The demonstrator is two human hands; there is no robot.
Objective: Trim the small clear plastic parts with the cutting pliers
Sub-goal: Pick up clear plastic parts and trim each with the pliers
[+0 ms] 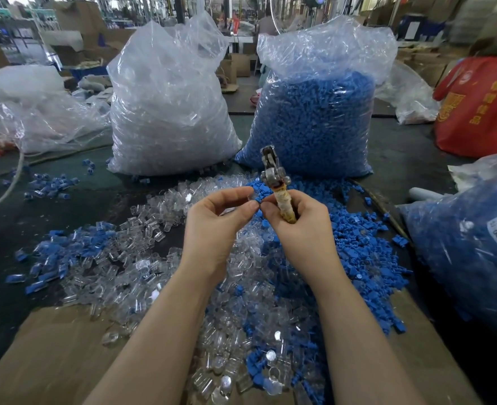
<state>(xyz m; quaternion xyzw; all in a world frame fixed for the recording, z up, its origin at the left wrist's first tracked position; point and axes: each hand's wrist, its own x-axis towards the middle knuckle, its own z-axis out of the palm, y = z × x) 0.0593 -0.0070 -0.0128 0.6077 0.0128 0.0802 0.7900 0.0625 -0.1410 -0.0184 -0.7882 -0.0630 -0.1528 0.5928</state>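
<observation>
My right hand grips the cutting pliers by their worn, tape-wrapped handle, with the metal jaws pointing up and away from me. My left hand is raised beside it and pinches a small clear plastic part between thumb and forefinger, close to the fingertips of my right hand. A loose heap of clear parts mixed with blue parts covers the table below both hands.
A big bag of clear parts stands at the back left and a bag of blue parts at the back right. Another blue-filled bag lies at the right, a red bag beyond it. Cardboard lines the near edge.
</observation>
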